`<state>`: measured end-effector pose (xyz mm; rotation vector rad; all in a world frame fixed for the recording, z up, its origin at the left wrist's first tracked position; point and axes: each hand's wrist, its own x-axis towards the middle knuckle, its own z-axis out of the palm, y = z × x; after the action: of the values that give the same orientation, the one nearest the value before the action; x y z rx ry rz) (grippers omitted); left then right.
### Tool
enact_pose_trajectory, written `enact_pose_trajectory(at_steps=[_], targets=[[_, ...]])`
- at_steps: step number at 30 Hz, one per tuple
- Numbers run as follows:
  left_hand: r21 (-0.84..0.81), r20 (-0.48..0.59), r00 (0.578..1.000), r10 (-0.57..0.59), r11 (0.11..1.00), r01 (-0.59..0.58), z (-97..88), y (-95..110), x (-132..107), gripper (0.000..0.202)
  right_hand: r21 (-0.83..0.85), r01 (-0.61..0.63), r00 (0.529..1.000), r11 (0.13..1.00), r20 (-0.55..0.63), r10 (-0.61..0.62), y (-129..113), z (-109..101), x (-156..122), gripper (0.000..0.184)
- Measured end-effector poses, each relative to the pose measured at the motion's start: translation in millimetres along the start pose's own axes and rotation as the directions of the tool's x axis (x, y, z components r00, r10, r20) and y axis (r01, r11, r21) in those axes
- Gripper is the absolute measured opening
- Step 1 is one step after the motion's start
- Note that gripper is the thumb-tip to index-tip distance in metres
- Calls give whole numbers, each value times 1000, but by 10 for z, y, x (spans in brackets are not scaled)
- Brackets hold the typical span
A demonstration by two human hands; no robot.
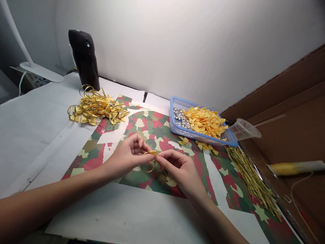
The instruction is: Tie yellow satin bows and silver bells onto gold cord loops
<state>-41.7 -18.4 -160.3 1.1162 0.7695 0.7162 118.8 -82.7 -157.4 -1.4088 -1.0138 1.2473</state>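
Grip: left hand [129, 154] fingers [145, 148] are pinched on a yellow fabric piece [153, 153] at centre frame. The right hand [181, 169] fingers [162, 159] are pinched on the same piece from the other side. Both sets are clenched, tips nearly touching.

A gold cord loop [148, 166] hangs off the piece, just above the camouflage sheet [152, 127] on the surface [38, 128].

Outward:
- Right of centre: blue basket [175, 101] with yellow scraps [204, 120] and silver beads [180, 117]. A few scraps lie loose just beside it.
- At the basket's right corner: clear cup [245, 128], tipped over.
- Lower right: gold cord bundle [251, 179].
- Upper left: pile of gold bows [98, 106], with a black device [85, 59] behind it.

Risks, my read:
- The hold area is tiny, so a small slip of either pinch could drop the piece.
- A slip could also let the loop spring open.
- The free loop could snag a finger.
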Motion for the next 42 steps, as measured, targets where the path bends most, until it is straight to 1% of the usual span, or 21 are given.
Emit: enact_pose_trajectory(at_steps=[6,10,12,15,18,21,24,28,31,34,37,39,42], targets=[[-64,9,1000,-26,998,27,20,-16,2,40,16,-2,999,1000,-33,3,-19,14,-12,23],[-66,0,1000,-25,998,25,31,-12,-1,39,1,4,1000,1000,-24,-4,-39,3,-21,23],[-52,-7,1000,-24,998,23,31,9,-2,38,-5,38,999,999,-32,-38,-41,-37,-13,21],[-25,-36,999,-40,999,39,25,48,-3,39,62,130,985,990,-121,-122,-52,-158,22,18],[-26,-50,996,-72,997,71,16,72,-2,39,222,237,955,946,-230,-185,-107,-326,74,21],[-50,-48,995,-87,995,84,7,71,7,40,330,335,911,883,-353,-214,-203,-493,111,26],[-51,-47,995,-86,995,83,-1,60,24,39,380,399,862,834,-465,-201,-295,-639,119,31],[-35,-34,997,-72,997,70,-4,54,39,39,418,485,816,768,-533,-225,-373,-781,97,32],[-26,-30,997,-71,997,70,-2,60,35,39,451,541,787,710,-569,-237,-424,-814,81,29],[-14,-41,997,-64,998,64,-3,66,31,38,469,574,751,672,-628,-204,-483,-789,71,22],[-6,-46,998,-50,999,50,-6,71,34,38,468,599,717,649,-675,-175,-537,-751,64,17],[-10,-42,998,-45,999,45,-7,77,37,38,461,617,698,638,-696,-172,-560,-740,58,17],[-11,-46,998,-45,999,44,-7,86,38,37,449,637,690,627,-694,-205,-566,-754,49,17]])
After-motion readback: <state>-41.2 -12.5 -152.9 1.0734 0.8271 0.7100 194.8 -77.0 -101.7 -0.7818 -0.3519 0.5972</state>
